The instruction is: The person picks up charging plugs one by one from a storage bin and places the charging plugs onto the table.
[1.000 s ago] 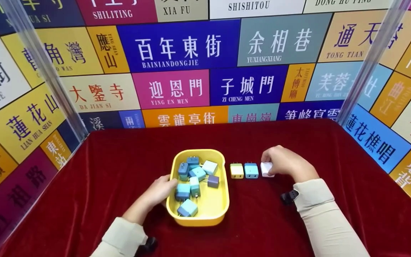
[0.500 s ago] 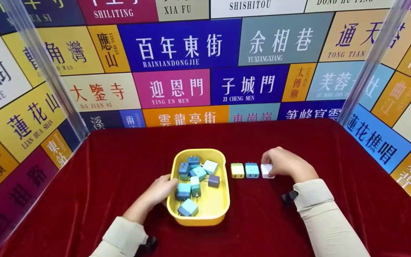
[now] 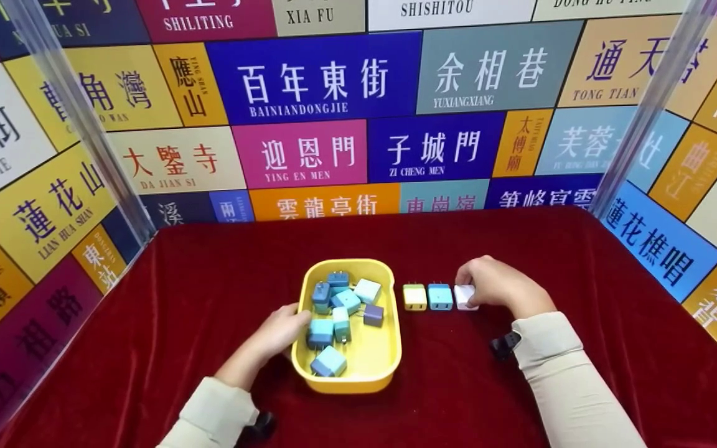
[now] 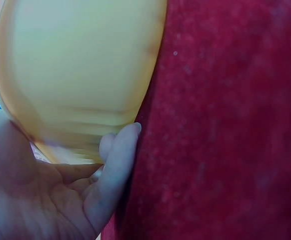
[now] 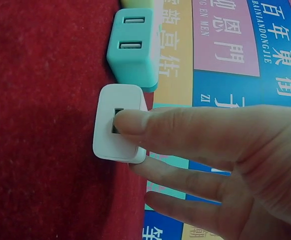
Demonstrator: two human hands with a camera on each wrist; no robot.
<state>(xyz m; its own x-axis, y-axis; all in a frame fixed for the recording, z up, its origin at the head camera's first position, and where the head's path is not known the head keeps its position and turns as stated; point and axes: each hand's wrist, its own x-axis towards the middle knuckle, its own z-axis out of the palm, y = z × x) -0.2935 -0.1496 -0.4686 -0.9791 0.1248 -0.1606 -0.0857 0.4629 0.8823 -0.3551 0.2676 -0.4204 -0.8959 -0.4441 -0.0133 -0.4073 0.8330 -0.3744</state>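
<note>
My right hand [image 3: 503, 287], right of centre in the frame, pinches a white charger [image 3: 462, 300] that rests on the red-covered bench [image 3: 458, 398]. The right wrist view shows my thumb lying partly over the port in its face, with a finger at its edge and the others reaching out below, apart from each other.

The white charger is the right end of a short row: a turquoise charger [image 3: 440, 297] sits just beside it, and a yellow charger [image 3: 414, 298] stands left of that, nearest the tray.

My left hand [image 3: 281, 333], lower left of centre, grips the left wall of the yellow tray [image 3: 346, 387], fingers bent against its outside.

Inside the tray, blue and turquoise chargers [image 3: 328, 362] lie jumbled mostly along the left, with a pale charger [image 3: 367, 290] at the upper right and a purple charger [image 3: 373, 315] below it.

A colourful sign-covered backdrop [image 3: 315, 81] fills the upper half.
</note>
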